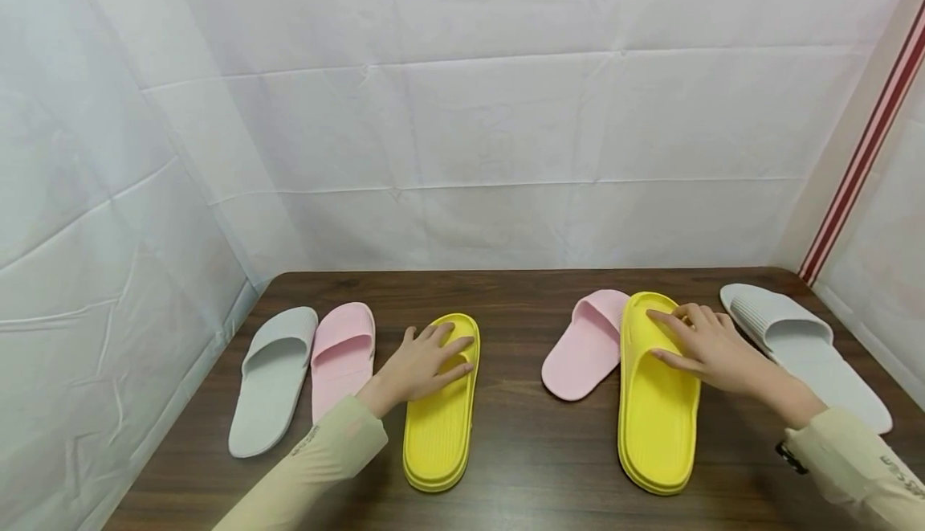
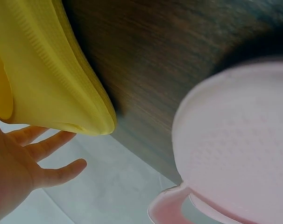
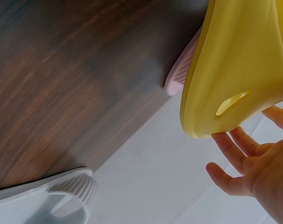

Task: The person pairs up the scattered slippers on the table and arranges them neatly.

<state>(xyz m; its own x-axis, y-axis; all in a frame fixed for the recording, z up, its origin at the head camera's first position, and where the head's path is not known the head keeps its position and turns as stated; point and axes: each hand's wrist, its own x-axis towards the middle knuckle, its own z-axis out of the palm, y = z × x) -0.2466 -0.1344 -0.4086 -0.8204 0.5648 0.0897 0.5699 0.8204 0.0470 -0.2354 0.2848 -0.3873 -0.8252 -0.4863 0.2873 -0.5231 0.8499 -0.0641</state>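
Note:
My left hand [image 1: 422, 364] lies over the strap of a yellow slipper [image 1: 437, 443] near the middle of the table, fingers spread and fairly straight. In the left wrist view, its fingertips are right at the side of that strap. Toward the right, a second yellow slipper [image 1: 659, 435] has my right hand [image 1: 715, 348] over its strap, thumb and fingers apart. The right wrist view shows these fingertips touching the strap's lower side, just below a slot-like hole. Both yellow slippers point their toes to the far edge. Parts of both straps are hidden under the hands.
On the left, a grey slipper [image 1: 267, 402] stands beside a pink slipper [image 1: 343, 370], near my left forearm. A tilted pink slipper [image 1: 584, 354] partly overlaps the right yellow one in the head view. Another grey slipper [image 1: 831, 370] lies by the table's [image 1: 520, 467] right edge.

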